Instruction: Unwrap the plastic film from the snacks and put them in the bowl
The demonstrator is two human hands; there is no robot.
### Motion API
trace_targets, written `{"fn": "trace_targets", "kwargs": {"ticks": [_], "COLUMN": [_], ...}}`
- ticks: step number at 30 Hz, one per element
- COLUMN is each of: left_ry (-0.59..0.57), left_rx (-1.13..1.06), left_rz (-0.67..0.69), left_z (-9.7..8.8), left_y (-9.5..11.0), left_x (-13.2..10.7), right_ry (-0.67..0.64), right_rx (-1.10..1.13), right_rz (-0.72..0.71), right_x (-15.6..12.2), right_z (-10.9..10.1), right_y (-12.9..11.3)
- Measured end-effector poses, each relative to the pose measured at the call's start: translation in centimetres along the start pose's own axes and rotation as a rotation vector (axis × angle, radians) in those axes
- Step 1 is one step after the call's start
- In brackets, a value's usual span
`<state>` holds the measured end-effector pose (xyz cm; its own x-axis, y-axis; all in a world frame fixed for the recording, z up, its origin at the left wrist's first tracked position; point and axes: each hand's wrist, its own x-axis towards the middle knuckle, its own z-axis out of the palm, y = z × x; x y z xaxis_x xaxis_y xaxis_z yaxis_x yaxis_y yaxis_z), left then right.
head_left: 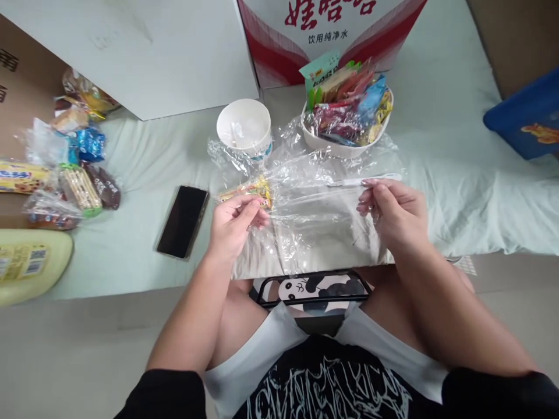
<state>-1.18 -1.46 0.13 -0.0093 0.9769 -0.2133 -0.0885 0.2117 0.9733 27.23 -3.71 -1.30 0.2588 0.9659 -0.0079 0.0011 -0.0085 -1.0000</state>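
Observation:
A crinkled sheet of clear plastic film (310, 203) stretches between my two hands over the pale green cloth. My left hand (236, 224) pinches its left side, fingers closed. Right behind those fingers lies a yellow snack packet (261, 189); whether the hand touches it, I cannot tell. On the other side, my right hand (395, 212) pinches the film between thumb and fingers. A slim white object (384, 177) lies just beyond the right fingertips, its kind unclear. Behind the film stand a white paper tub (244, 125) and a white bowl (345, 150) heaped with wrapped snacks.
A black phone (182, 222) lies left of my left hand. Several packaged snacks (81, 186) and a pale yellow bottle (32, 265) are at the far left. A white carton (174, 52) and a red-and-white box (279, 58) stand behind. A blue object (519, 116) is at right.

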Motion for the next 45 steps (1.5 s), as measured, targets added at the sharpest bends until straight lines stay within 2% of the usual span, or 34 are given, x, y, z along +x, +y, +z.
{"fn": "trace_targets", "kwargs": {"ticks": [3, 7, 10, 13, 17, 22, 25, 27, 28, 30, 32, 36, 38, 41, 43, 45], "left_ry": [0.046, 0.14, 0.165, 0.125, 0.163, 0.237, 0.232, 0.16, 0.104, -0.011, -0.072, -0.035, -0.02, -0.06, -0.136, -0.22], "left_rx": [-0.04, -0.041, -0.039, 0.023, 0.258, 0.49, 0.462, 0.353, 0.281, 0.126, 0.008, -0.04, -0.048, -0.061, -0.071, -0.072], "left_rz": [0.111, 0.336, 0.473, 0.515, 0.528, 0.605, 0.692, 0.735, 0.742, 0.706, 0.596, 0.23, 0.062, -0.16, -0.276, -0.354], "left_z": [-0.3, -0.4, -0.7, -1.4, -2.2, -2.7, -3.0, -3.2, -3.2, -3.0, -2.6, -1.7, -1.5, -1.6, -1.7, -1.6], "left_y": [0.7, 1.4, 1.2, 0.6, -0.1, -0.1, -0.2, -0.3, -0.3, -0.1, 0.3, 1.3, 1.7, 1.8, 1.6, 1.3], "left_x": [-0.8, -1.9, -1.9, -1.3, -0.9, -0.6, -0.2, 0.1, 0.2, 0.1, -0.1, -0.8, -0.9, -0.5, -0.2, 0.2], "right_ry": [0.086, 0.211, 0.19, 0.108, 0.042, 0.132, 0.25, 0.288, 0.263, 0.142, 0.024, -0.048, -0.1, -0.215, -0.281, -0.324], "right_rx": [-0.003, -0.042, 0.015, -0.008, -0.133, -0.43, -0.575, -0.582, -0.539, -0.378, -0.21, -0.058, 0.009, 0.161, 0.242, 0.28], "right_rz": [-0.026, -0.182, -0.322, -0.377, -0.303, -0.277, -0.424, -0.55, -0.593, -0.602, -0.488, -0.115, 0.027, 0.082, 0.096, 0.204], "right_x": [-0.7, -1.8, -2.2, -2.2, -1.7, -1.0, -0.7, -0.6, -0.6, -0.9, -1.3, -2.1, -2.3, -1.9, -1.3, -0.6], "right_z": [0.2, 0.5, 0.3, -0.3, -1.2, -1.4, -1.4, -1.6, -1.7, -1.7, -1.7, -1.4, -1.8, -2.8, -3.3, -2.9], "right_y": [-1.1, -2.4, -2.2, -1.5, -0.8, -0.7, -0.8, -0.9, -0.9, -1.1, -1.5, -2.7, -3.0, -2.7, -2.4, -2.3]}}
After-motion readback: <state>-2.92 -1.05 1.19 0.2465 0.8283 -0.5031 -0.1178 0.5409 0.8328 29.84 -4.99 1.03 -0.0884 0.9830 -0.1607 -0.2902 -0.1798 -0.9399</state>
